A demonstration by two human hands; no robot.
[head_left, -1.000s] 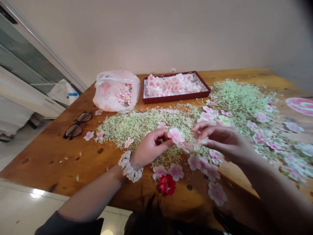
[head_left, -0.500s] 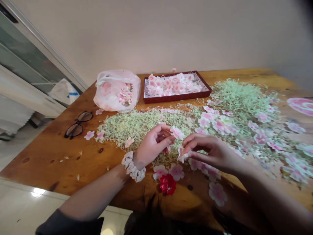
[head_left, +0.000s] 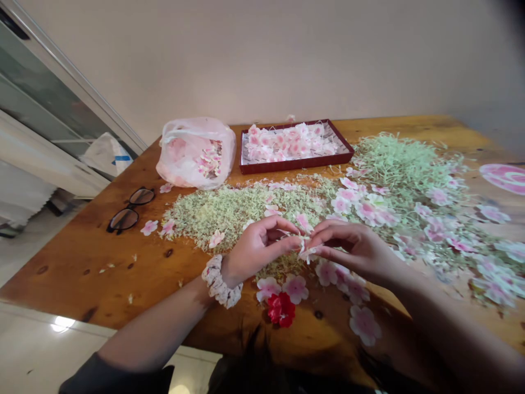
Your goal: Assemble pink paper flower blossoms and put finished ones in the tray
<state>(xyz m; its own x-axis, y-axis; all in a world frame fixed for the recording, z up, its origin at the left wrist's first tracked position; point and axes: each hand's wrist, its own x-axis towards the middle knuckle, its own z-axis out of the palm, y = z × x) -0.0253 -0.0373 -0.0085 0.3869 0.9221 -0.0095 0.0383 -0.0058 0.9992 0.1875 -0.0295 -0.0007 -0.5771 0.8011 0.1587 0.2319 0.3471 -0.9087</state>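
My left hand (head_left: pixel 256 246), with a lace scrunchie on the wrist, pinches a small pink fabric flower (head_left: pixel 304 223) above the wooden table (head_left: pixel 82 262). My right hand (head_left: pixel 353 246) meets it fingertip to fingertip, pinched on a second pale pink flower (head_left: pixel 307 253). Both hands hover over a spread of green shredded stems (head_left: pixel 229 210). Loose pink flowers (head_left: pixel 294 287) and one red flower (head_left: pixel 281 308) lie just below the hands.
A dark red tray (head_left: pixel 344 156) filled with pink flowers stands at the back, a plastic bag (head_left: pixel 192 150) of flowers to its left. Black glasses (head_left: pixel 129 210) lie at the left. More green shreds and pink flowers (head_left: pixel 410 169) cover the right side.
My right hand moved left and down to meet my left hand. The flower in my left hand turned and now sits against the right fingertips.
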